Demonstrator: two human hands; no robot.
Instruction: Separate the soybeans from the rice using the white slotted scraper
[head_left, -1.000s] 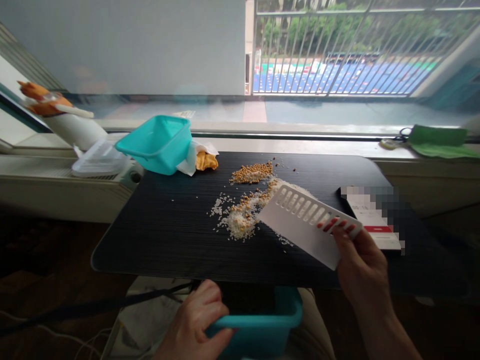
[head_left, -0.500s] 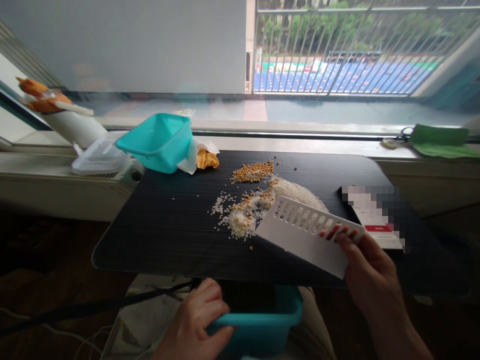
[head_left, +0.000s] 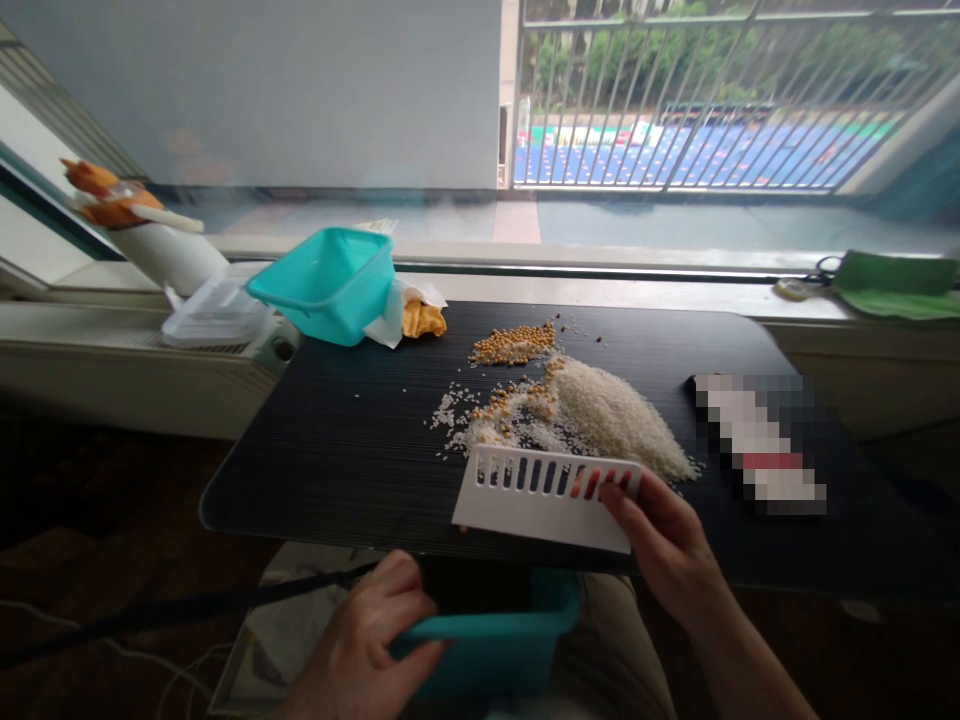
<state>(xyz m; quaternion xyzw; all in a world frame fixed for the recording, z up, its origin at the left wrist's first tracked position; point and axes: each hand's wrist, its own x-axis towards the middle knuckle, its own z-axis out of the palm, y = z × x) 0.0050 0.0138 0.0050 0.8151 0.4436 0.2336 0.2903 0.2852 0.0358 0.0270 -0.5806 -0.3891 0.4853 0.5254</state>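
Note:
My right hand [head_left: 667, 545] grips a white slotted plastic scraper [head_left: 544, 495] by its right end. The scraper stands on the near part of the black table [head_left: 337, 470], just in front of a heap of white rice [head_left: 611, 415] mixed with yellow beans [head_left: 514, 343]. My left hand [head_left: 360, 640] is closed on the rim of a teal plastic tub [head_left: 499, 645] held below the table's front edge.
A second teal tub [head_left: 330, 282] sits tilted at the table's back left, beside a clear lid [head_left: 214, 315] and an orange thing in white paper [head_left: 420, 318]. A blurred-out flat object [head_left: 761, 440] lies at the right. Green cloth [head_left: 896, 282] rests on the sill.
The scraper has swung from the right side of the heap round to its near side and now stands level in front of it. My left hand has kept its hold on the tub.

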